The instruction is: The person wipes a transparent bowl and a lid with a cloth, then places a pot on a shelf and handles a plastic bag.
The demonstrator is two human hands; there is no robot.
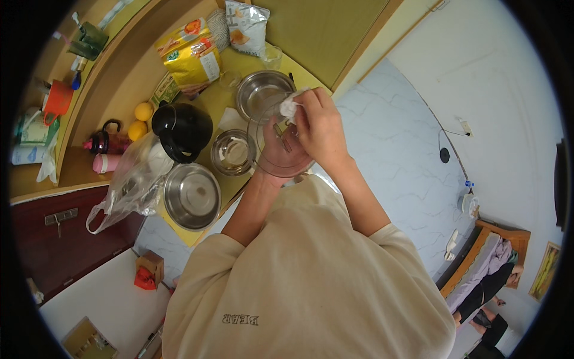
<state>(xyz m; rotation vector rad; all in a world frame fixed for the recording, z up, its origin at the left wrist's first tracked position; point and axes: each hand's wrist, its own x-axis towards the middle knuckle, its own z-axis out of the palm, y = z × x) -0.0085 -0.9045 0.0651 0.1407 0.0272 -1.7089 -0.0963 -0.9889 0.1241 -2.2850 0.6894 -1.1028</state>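
The right hand point(323, 128) pinches a crumpled white wad of tissue or cloth point(291, 107) between thumb and fingers, at the far rim of a clear, round glass lid or bowl point(278, 142); which of the 2 it is, I cannot tell. The left hand point(291, 157) shows through the glass, spread beneath it and supporting it. The glass is in front of the person's chest, by the table edge.

Just beyond it on the yellow table point(189, 237) sits a wide, round stainless-steel bowl point(263, 97); to its left are a small, shiny steel bowl point(232, 152) and a wide, shallow steel basin point(192, 196). A glossy black kettle point(182, 128) stands near these, with a clear plastic bag point(128, 179) beside the basin. Farther out are 2 round orange fruits point(140, 121) and a yellow printed snack bag point(192, 60).
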